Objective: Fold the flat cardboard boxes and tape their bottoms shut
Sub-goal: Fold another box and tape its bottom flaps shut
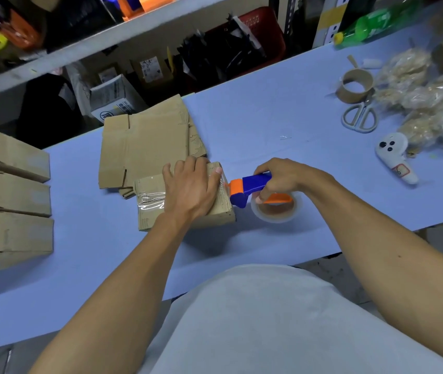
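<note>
Head view: left hand [190,184] lies flat, fingers straight, pressing the small folded brown cardboard box [150,209] on the pale blue table [269,125]; right hand [279,179] grips the blue-and-orange tape dispenser [247,187] at the box's right edge (clear tape crosses the top); flat cardboard blanks [144,147] lie just behind.

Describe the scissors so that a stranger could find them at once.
Look at the far right part of the light blue table, beside the heap of clear bags of pale filling. The grey-handled metal scissors lie flat there, just in front of the empty brown cardboard tape core. Only they have two loop handles.
</note>
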